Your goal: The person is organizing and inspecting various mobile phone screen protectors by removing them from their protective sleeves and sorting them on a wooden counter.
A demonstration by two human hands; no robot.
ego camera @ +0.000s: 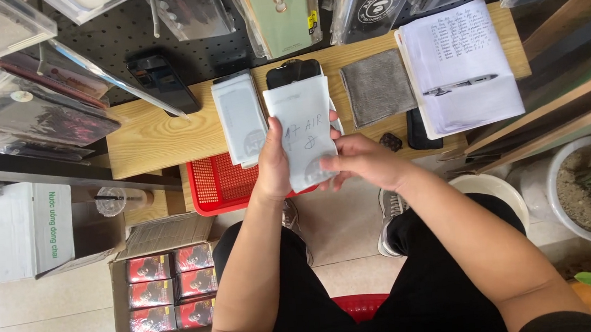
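Fingers [331, 164] of our right hand [363, 161] are pinching the lower edge of a flat white paper sleeve [303, 133] while our left hand [274, 162] is clasping its side, above the red mesh basket [215, 184]. A black phone [292, 72] is lying on the wooden counter [157, 135] behind it, beside a white pack [240, 117] and a fuzzy grey cloth [377, 86]. A cardboard box [167, 291] on the floor is holding small red cartons [171, 291].

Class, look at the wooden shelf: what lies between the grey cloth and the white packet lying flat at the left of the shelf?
In the head view, a black phone lies between the grey cloth and the white packet, partly covered by the white sleeve both hands hold.
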